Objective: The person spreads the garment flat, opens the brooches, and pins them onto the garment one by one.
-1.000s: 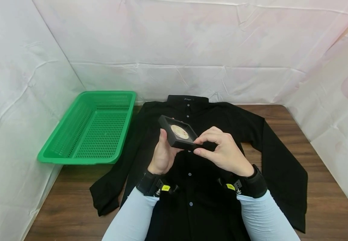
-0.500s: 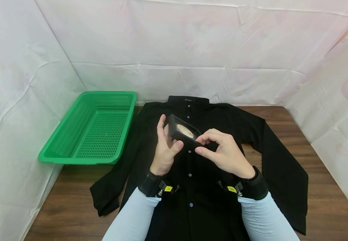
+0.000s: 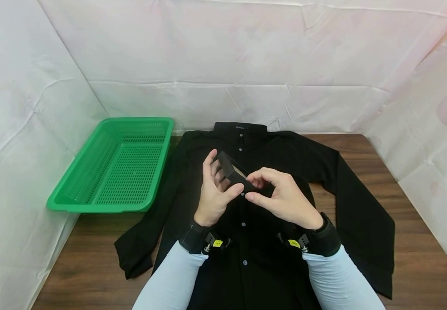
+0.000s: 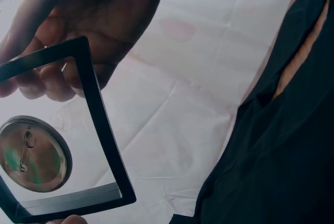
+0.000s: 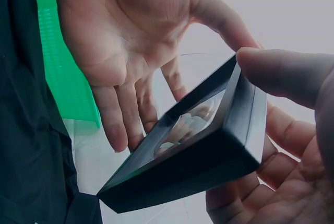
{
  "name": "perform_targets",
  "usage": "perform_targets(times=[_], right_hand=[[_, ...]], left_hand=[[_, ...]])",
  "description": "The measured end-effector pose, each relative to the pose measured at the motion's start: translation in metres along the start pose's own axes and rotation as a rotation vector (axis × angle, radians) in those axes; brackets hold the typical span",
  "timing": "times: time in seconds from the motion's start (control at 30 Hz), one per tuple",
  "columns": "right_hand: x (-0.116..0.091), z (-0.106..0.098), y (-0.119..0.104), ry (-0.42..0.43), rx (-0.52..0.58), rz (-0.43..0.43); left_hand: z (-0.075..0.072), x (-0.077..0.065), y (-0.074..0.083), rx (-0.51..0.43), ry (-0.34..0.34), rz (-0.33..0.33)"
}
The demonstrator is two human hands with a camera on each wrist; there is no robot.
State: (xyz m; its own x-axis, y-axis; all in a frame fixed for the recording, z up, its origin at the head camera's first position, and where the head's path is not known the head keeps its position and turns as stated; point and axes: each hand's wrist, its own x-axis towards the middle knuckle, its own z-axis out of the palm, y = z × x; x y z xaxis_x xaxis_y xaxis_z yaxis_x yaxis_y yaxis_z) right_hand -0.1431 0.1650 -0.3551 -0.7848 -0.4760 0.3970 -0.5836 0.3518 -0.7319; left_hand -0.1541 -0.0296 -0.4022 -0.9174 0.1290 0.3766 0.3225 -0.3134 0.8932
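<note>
A black square display frame (image 3: 229,168) is held tilted above the shirt, its clear window showing a round pin badge (image 4: 36,153) with a safety pin on its back. My right hand (image 3: 281,193) pinches one corner of the frame, the thumb on its outer side and the fingers beneath. Across from it, my left hand (image 3: 213,198) is at the frame's other side. Its thumb lies near a corner, and the fingers extend loosely along the far side in the right wrist view. Under both hands a black button-up shirt (image 3: 244,280) lies spread out, collar away from me.
A green perforated plastic basket (image 3: 101,208) stands at the left, beside one shirt sleeve. The brown wooden table (image 3: 87,258) shows around the shirt. White sheeting (image 3: 223,47) hangs at the back and both sides.
The left hand has loosened from the frame, spread its fingers and moved its thumb round to the near corner. The frame has turned steeper, so the badge face is now mostly hidden in the head view.
</note>
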Motion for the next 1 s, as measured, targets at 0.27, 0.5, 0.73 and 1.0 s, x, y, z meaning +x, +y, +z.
perform_targets(times=[0.27,0.5,0.73,1.0], right_hand=[[0.001,0.006,0.003,0.039,-0.041,-0.002],[0.001,0.006,0.002,0.061,-0.091,0.015],[0.001,0.006,0.0,0.067,-0.097,0.019],[0.0,0.006,0.0,0.052,-0.09,0.047]], left_hand=[[-0.003,0.001,-0.006,0.08,0.043,0.01],[-0.001,0.001,0.002,0.119,0.063,0.016],[0.006,0.001,0.021,0.145,0.063,0.042],[0.007,-0.001,0.021,0.127,0.055,0.015]])
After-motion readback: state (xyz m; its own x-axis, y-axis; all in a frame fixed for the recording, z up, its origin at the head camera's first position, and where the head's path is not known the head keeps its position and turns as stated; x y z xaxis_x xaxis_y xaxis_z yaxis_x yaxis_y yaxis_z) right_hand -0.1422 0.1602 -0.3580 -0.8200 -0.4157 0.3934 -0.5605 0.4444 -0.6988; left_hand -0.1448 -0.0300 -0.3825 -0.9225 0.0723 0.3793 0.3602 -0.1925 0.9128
